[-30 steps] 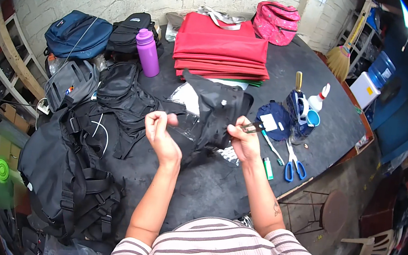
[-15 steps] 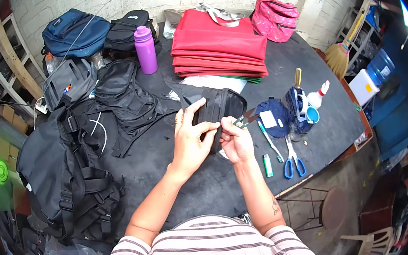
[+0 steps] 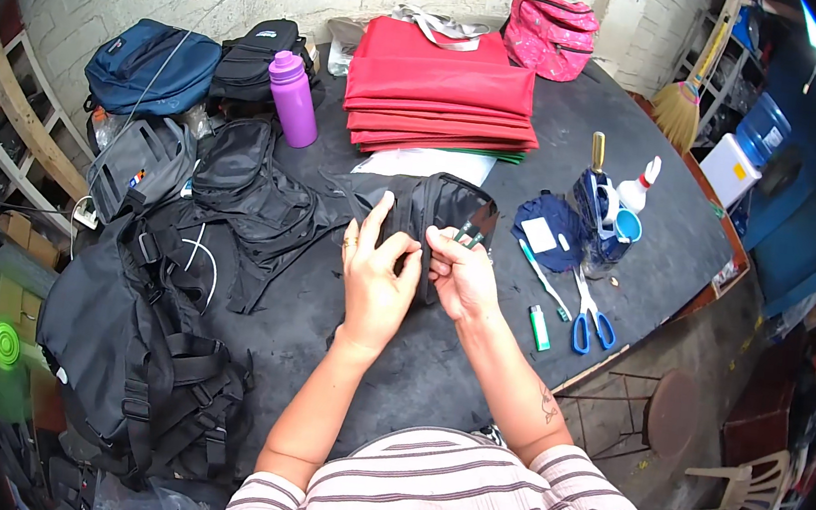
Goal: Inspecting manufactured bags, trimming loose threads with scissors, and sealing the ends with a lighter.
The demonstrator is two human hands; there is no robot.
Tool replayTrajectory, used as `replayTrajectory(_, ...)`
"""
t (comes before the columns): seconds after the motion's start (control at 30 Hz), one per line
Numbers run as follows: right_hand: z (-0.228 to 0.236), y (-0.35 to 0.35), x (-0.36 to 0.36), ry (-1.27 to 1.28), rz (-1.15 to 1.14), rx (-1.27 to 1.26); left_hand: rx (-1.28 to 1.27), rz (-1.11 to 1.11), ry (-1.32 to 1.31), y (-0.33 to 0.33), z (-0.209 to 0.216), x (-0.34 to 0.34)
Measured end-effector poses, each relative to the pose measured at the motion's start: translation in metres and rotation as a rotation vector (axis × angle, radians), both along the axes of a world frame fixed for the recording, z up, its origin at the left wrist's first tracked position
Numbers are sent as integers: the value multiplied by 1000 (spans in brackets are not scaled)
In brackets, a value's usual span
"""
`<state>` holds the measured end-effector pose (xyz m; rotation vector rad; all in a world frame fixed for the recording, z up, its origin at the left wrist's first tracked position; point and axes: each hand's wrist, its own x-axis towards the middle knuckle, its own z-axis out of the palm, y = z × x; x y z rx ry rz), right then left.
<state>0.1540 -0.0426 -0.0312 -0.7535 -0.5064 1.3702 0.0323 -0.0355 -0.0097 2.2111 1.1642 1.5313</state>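
A black fabric bag piece [image 3: 455, 198] lies on the dark table between my hands, one rounded side standing up. My left hand [image 3: 377, 277] is closed in a pinch at its near edge, thumb against forefinger, the other fingers raised. What the pinch holds is too small to make out. Right beside it, my right hand [image 3: 464, 280] is curled round small thread snips [image 3: 473, 230], whose dark blades point up and away. That hand's fingertips also touch the black edge. Black fabric with straps and a zipped pocket [image 3: 236, 170] spreads to the left.
A black backpack [image 3: 107, 332] fills the near left. Folded red fabric [image 3: 437, 92] is stacked at the back, next to a purple bottle [image 3: 292, 101]. Blue-handled scissors [image 3: 594, 322], a green lighter [image 3: 539, 328], a toothbrush [image 3: 546, 283] and a spray bottle [image 3: 639, 186] lie or stand right.
My right hand has turned and shifted slightly left, so the snips now point more upward. My left hand stays pinched, a little further left.
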Motion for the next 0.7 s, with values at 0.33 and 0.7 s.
replayTrajectory(0.33, 0, 6, 6, 4, 34, 3, -632, -273, -953, 25, -21, -24)
replayTrajectory(0.7, -17, -7, 33, 329, 198, -64, -784, -814, -688, 21, -34, -41)
